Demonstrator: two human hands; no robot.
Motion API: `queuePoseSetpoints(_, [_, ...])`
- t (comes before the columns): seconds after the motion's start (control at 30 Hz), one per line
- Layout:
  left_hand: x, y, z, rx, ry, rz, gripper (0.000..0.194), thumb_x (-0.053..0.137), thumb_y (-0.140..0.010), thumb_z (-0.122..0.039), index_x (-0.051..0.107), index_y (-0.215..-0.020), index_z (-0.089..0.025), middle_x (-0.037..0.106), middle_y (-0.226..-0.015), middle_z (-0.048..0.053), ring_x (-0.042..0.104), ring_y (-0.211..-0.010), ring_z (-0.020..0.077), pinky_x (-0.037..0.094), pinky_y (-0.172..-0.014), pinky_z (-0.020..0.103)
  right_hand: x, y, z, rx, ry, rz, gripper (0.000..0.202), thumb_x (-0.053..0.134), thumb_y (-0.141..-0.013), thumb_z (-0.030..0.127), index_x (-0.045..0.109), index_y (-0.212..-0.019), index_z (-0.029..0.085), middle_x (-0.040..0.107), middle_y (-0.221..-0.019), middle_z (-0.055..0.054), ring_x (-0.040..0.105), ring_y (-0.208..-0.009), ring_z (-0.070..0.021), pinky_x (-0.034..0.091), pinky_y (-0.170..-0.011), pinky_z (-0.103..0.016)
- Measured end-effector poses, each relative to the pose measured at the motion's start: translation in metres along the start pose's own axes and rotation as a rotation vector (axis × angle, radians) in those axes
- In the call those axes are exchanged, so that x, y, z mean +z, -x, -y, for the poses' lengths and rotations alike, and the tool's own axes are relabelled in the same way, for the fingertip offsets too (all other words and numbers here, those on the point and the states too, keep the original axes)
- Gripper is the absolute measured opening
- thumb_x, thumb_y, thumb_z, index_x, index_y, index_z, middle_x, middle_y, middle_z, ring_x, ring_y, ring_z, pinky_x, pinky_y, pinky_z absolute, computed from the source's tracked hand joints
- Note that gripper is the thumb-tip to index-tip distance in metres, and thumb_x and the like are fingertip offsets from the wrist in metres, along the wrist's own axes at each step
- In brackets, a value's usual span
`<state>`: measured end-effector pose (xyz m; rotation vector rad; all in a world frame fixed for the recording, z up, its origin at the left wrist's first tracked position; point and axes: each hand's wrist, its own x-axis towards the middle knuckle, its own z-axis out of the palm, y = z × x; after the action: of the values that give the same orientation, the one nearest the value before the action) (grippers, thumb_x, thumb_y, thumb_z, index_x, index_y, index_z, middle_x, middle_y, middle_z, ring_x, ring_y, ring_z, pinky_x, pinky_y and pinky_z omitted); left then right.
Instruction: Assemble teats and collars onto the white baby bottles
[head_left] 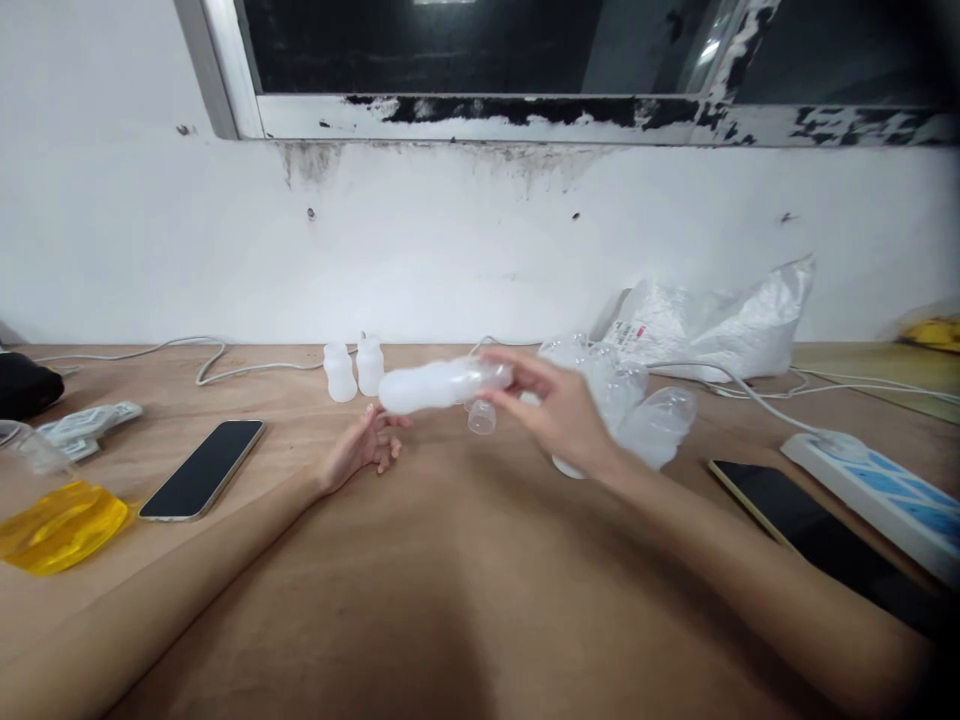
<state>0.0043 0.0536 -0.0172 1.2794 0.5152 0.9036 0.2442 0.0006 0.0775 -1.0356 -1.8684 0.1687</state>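
Observation:
A white, wavy-sided plastic bottle (pixel 424 387) with a clear top hangs over the table, lying nearly level and pointing left. My right hand (pixel 559 405) pinches it by the clear end. Just below its left end is my left hand (pixel 367 448), fingers apart and loosely curled, with nothing in them; whether it touches the bottle I cannot tell. Two white bottles (pixel 340 372) stand upright behind my left hand. Under the held bottle sits a small clear cap (pixel 481 417). Partly hidden by my right hand, several similar translucent bottles (pixel 660 425) lie in a pile.
A phone (pixel 202 470) and a yellow pouch (pixel 64 525) lie at left. On the right are another phone (pixel 810 530), a white power strip (pixel 877 490) and a white plastic bag (pixel 720 320) against the wall. A white cable (pixel 210 360) runs along the back.

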Motion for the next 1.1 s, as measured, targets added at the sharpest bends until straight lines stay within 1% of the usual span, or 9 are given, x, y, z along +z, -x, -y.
queuePoseSetpoints(0.1, [0.002,0.001,-0.003,-0.004,0.003,-0.047,0.046,0.037,-0.08,-0.054,0.043,-0.112,-0.022,0.049,-0.103,0.008,0.05,-0.062,0.0117,0.036,-0.042,0.02,-0.039,-0.029,0.018,-0.104,0.349,-0.07,0.037,0.058,-0.072,0.033,0.058,-0.105,0.018,0.063,-0.098,-0.006,0.059,-0.069,-0.0153,0.048,-0.068,-0.033])
queuePoseSetpoints(0.17, [0.002,0.002,-0.003,-0.007,-0.006,-0.054,0.046,0.039,-0.079,-0.052,0.045,-0.112,-0.02,0.049,-0.102,0.009,0.05,-0.061,0.0117,0.037,-0.042,0.021,-0.055,-0.043,0.019,-0.098,0.555,-0.009,0.035,0.056,-0.074,0.031,0.057,-0.106,0.019,0.064,-0.095,-0.005,0.059,-0.069,-0.0166,0.046,-0.068,-0.034])
queuePoseSetpoints(0.23, [0.003,0.003,-0.002,-0.005,-0.013,-0.059,0.044,0.04,-0.08,-0.05,0.046,-0.112,-0.02,0.049,-0.102,0.009,0.05,-0.062,0.0118,0.037,-0.042,0.021,-0.059,-0.051,0.013,-0.044,0.733,0.13,0.034,0.054,-0.074,0.03,0.057,-0.106,0.02,0.065,-0.091,-0.005,0.06,-0.073,-0.0191,0.045,-0.065,-0.033])
queuePoseSetpoints(0.37, [0.003,0.003,-0.001,-0.012,-0.061,-0.053,0.037,0.043,-0.081,-0.041,0.046,-0.111,-0.019,0.049,-0.105,0.01,0.051,-0.065,0.0123,0.038,-0.044,0.021,-0.051,-0.057,-0.006,0.074,0.99,0.385,0.034,0.049,-0.076,0.031,0.056,-0.107,0.02,0.065,-0.093,-0.007,0.059,-0.081,-0.0245,0.041,-0.059,-0.031])
queuePoseSetpoints(0.5, [0.003,0.004,-0.001,-0.014,-0.092,-0.051,0.035,0.042,-0.082,-0.037,0.046,-0.111,-0.018,0.048,-0.106,0.01,0.051,-0.065,0.0125,0.038,-0.044,0.021,-0.045,-0.058,-0.015,0.084,1.046,0.512,0.036,0.047,-0.076,0.032,0.055,-0.109,0.02,0.063,-0.098,-0.009,0.058,-0.082,-0.0248,0.039,-0.057,-0.029])
queuePoseSetpoints(0.6, [0.003,0.004,-0.001,-0.012,-0.094,-0.044,0.034,0.041,-0.083,-0.036,0.045,-0.111,-0.018,0.047,-0.106,0.01,0.051,-0.066,0.0123,0.038,-0.044,0.02,-0.043,-0.06,-0.019,0.04,1.05,0.569,0.037,0.048,-0.075,0.03,0.055,-0.11,0.02,0.064,-0.091,-0.01,0.059,-0.079,-0.0244,0.038,-0.056,-0.029])
queuePoseSetpoints(0.73, [0.002,0.003,0.001,-0.012,-0.101,-0.034,0.033,0.04,-0.084,-0.036,0.045,-0.112,-0.019,0.047,-0.107,0.01,0.051,-0.067,0.012,0.038,-0.045,0.02,-0.039,-0.062,-0.026,-0.039,1.056,0.595,0.033,0.05,-0.074,0.033,0.06,-0.102,0.019,0.065,-0.081,-0.009,0.059,-0.076,-0.0244,0.037,-0.059,-0.031])
queuePoseSetpoints(0.9, [0.001,0.002,0.002,-0.008,-0.099,-0.036,0.036,0.042,-0.083,-0.039,0.046,-0.111,-0.018,0.047,-0.106,0.01,0.051,-0.065,0.0119,0.037,-0.044,0.02,-0.036,-0.064,-0.028,-0.033,1.091,0.627,0.021,0.048,-0.076,0.032,0.063,-0.083,0.018,0.064,-0.067,-0.006,0.058,-0.066,-0.0211,0.035,-0.056,-0.03])
queuePoseSetpoints(1.1, [0.003,0.003,0.001,-0.017,-0.104,-0.046,0.037,0.041,-0.083,-0.04,0.046,-0.112,-0.018,0.047,-0.107,0.011,0.05,-0.066,0.0119,0.038,-0.045,0.02,-0.035,-0.068,-0.026,0.005,1.149,0.65,0.024,0.05,-0.076,0.029,0.061,-0.094,0.017,0.066,-0.077,-0.01,0.058,-0.072,-0.0229,0.035,-0.059,-0.031])
